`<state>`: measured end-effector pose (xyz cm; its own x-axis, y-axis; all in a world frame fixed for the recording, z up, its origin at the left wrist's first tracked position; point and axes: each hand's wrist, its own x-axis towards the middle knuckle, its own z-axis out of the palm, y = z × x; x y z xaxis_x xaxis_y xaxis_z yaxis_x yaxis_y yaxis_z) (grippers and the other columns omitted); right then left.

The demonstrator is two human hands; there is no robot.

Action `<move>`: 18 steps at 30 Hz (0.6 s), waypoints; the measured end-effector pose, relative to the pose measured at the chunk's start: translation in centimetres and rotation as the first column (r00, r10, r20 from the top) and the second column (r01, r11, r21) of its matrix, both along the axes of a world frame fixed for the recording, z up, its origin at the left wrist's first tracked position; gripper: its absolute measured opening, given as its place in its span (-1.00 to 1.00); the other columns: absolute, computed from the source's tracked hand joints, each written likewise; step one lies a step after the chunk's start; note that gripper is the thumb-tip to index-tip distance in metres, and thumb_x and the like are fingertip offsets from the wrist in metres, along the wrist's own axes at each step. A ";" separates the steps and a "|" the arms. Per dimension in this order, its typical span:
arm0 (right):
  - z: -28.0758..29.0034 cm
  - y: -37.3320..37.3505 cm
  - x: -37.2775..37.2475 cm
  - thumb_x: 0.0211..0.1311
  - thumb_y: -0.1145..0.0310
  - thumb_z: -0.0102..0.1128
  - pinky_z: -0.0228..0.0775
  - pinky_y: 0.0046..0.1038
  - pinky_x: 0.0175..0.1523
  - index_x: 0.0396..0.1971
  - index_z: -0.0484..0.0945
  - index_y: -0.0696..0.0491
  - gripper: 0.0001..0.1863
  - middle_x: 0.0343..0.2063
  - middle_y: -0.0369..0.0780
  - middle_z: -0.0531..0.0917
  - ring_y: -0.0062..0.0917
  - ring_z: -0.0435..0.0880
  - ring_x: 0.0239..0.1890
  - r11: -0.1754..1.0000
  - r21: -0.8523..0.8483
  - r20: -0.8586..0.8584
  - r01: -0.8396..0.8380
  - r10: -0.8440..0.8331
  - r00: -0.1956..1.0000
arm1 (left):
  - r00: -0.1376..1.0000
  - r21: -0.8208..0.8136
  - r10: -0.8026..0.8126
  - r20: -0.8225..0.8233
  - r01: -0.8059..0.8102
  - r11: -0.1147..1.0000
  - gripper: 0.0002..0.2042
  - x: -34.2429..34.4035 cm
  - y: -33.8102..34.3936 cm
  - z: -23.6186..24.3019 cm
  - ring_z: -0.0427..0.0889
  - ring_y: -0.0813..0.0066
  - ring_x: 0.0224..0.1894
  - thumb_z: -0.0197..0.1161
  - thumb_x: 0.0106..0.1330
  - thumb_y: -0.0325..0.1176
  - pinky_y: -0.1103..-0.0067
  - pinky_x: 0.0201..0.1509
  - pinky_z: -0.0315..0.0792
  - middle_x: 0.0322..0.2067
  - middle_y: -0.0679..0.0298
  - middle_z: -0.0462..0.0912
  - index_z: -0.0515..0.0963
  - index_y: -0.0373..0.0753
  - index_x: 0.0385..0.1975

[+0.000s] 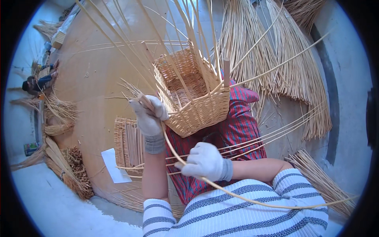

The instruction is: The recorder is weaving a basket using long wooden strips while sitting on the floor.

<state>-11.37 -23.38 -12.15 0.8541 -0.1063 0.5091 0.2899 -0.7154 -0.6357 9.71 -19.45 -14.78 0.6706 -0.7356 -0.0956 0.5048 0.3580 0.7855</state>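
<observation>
A half-woven wicker basket rests tilted over my lap on a red plaid cloth, with long uncut canes sticking up from its rim and wooden posts at its corners. My left hand, in a grey-white knitted glove, grips the basket's near-left corner at a short wooden post. A long pale cane curves down from that corner past my right. My right hand, also gloved, is closed on this cane below the basket. More thin canes run crosswise behind my right hand.
A woven piece with slats and a white paper sheet lie left on a board. Tools and straw bundles line the left side. Large cane bundles lie at upper right, another at lower right.
</observation>
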 end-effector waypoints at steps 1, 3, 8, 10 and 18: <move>-0.3 -0.1 -0.4 0.02 0.33 0.42 0.18 -0.35 -0.59 -0.60 0.47 -0.16 -0.77 -0.76 -0.37 0.41 -0.42 0.39 -0.71 0.998 -0.004 0.078 0.063 -0.063 0.995 | 0.992 -0.098 -0.076 0.100 0.086 0.991 -0.34 -0.1 -0.3 -0.3 0.18 0.58 -0.80 -0.13 0.42 0.34 0.57 -0.74 0.18 -0.76 0.40 0.27 0.46 -0.21 -0.54; -0.8 -2.3 -0.9 0.03 0.34 0.46 0.08 -0.31 -0.64 -0.73 0.39 -0.13 -0.64 -0.80 -0.34 0.36 -0.41 0.34 -0.78 0.965 0.066 0.130 0.253 -0.260 0.957 | 0.996 -0.053 0.051 0.076 -0.047 0.997 -0.32 -0.4 -0.8 -0.5 -0.04 0.67 -0.86 -0.14 0.40 0.37 0.60 -0.83 -0.11 -0.86 0.46 0.07 0.38 -0.18 -0.65; -4.6 -9.0 2.6 0.11 0.44 0.47 0.39 -0.59 -0.36 -0.54 0.47 0.08 -0.74 -0.58 -0.32 0.55 -0.72 0.45 -0.53 0.513 0.652 -0.248 0.558 -0.551 0.797 | 0.992 -0.084 -0.066 0.108 0.075 0.994 -0.31 1.0 0.3 -0.9 0.07 0.63 -0.83 -0.15 0.37 0.40 0.59 -0.78 -0.01 -0.82 0.43 0.15 0.40 -0.18 -0.62; -5.1 -8.6 3.4 0.12 0.46 0.46 0.40 -0.63 -0.31 -0.50 0.47 0.08 -0.75 -0.54 -0.38 0.57 -0.75 0.47 -0.48 0.478 0.745 -0.176 0.466 -0.533 0.828 | 0.997 -0.110 -0.046 0.059 0.053 0.993 -0.28 0.7 0.6 -1.3 0.16 0.57 -0.77 -0.18 0.32 0.46 0.58 -0.70 0.09 -0.79 0.39 0.21 0.43 -0.19 -0.56; -2.3 -9.2 1.8 0.22 0.47 0.37 0.53 -0.58 -0.19 -0.18 0.59 0.04 -0.81 -0.41 -0.36 0.63 -0.67 0.62 -0.32 0.328 0.801 -0.385 0.501 -0.359 0.850 | 0.812 0.290 -0.295 0.504 0.162 0.943 -0.72 0.3 3.7 -1.5 0.59 0.36 0.10 0.32 0.22 -0.63 0.28 0.42 0.23 -0.12 0.24 0.63 0.42 -0.23 -0.15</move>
